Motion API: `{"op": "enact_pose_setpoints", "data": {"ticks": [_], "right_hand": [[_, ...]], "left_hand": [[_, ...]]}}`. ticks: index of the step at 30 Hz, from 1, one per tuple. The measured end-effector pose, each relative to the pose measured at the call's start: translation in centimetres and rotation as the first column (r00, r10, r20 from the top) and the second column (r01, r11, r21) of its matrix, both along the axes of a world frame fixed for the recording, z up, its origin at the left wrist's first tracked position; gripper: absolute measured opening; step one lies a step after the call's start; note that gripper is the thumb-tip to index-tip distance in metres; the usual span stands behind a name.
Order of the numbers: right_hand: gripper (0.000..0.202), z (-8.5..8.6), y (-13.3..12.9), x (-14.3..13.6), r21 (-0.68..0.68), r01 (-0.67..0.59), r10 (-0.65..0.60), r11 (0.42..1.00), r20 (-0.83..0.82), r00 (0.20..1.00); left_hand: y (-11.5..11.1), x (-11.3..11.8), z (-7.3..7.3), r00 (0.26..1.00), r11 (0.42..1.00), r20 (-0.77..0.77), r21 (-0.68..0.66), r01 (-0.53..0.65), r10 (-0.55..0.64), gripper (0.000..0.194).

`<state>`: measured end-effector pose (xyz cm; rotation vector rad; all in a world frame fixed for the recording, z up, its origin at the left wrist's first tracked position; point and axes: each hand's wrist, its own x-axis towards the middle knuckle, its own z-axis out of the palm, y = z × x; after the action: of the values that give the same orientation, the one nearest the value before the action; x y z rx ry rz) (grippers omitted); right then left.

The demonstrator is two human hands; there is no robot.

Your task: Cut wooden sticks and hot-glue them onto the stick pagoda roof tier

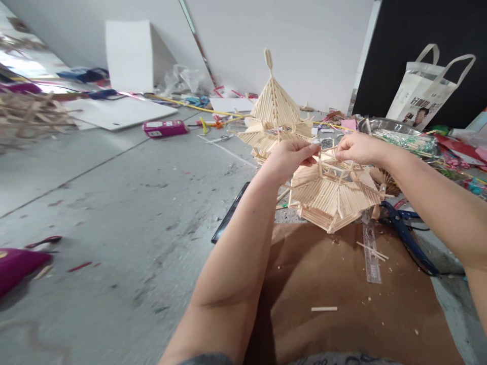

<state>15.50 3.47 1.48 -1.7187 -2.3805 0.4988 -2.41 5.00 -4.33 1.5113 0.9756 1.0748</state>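
Where fingers point(310, 150) pinch, stick model point(331, 195), mostly below

Grey floor point(114, 213), scuffed and speckled, sweeping out wide to the left, and there's a dark seam point(76, 178) slicing over it at an angle! Pale wall point(319, 45) along the far side, a narrow strip point(196, 38) slanting down it, a white board point(127, 56) standing before it on the left. Far right, a big black panel point(403, 30) rises! Far left, bright light point(23, 66) glares.
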Motion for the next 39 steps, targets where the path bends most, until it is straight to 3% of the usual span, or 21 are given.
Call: {"op": "enact_pose_setpoints", "data": {"ticks": [9,14,24,29,35,39], "right_hand": [[0.018,0.5,-1.0,-0.1,-0.066,0.077,-0.084,0.995,-0.115,0.99],[0.019,0.6,-1.4,-0.1,-0.118,0.071,-0.1,0.991,-0.259,0.961],[0.027,1.2,-4.8,0.4,-0.124,-0.023,-0.008,0.992,-0.241,0.971],[0.027,1.0,-4.8,0.3,-0.132,0.008,-0.046,0.991,-0.287,0.957],[0.028,-0.9,-3.0,0.6,-0.131,-0.049,-0.024,0.99,-0.507,0.862],[0.034,-0.8,-3.0,0.7,-0.167,-0.025,-0.065,0.986,-0.512,0.856]], "left_hand": [[-0.6,0.2,0.6,0.987,0.991,0.133,-0.091,0.098,-0.085,0.013],[-1.0,-0.3,0.9,0.958,0.96,0.2,-0.147,0.238,-0.207,0.004],[-3.2,-1.3,2.6,0.929,0.921,-0.022,-0.143,0.363,-0.369,0.007],[-3.8,-1.2,3.0,0.941,0.938,-0.07,-0.125,0.322,-0.332,0.016],[-3.4,-0.5,2.5,0.948,0.926,0.061,-0.208,0.317,-0.311,0.017],[-3.8,-0.1,3.0,0.967,0.931,0.112,-0.266,0.251,-0.229,0.023]]}}
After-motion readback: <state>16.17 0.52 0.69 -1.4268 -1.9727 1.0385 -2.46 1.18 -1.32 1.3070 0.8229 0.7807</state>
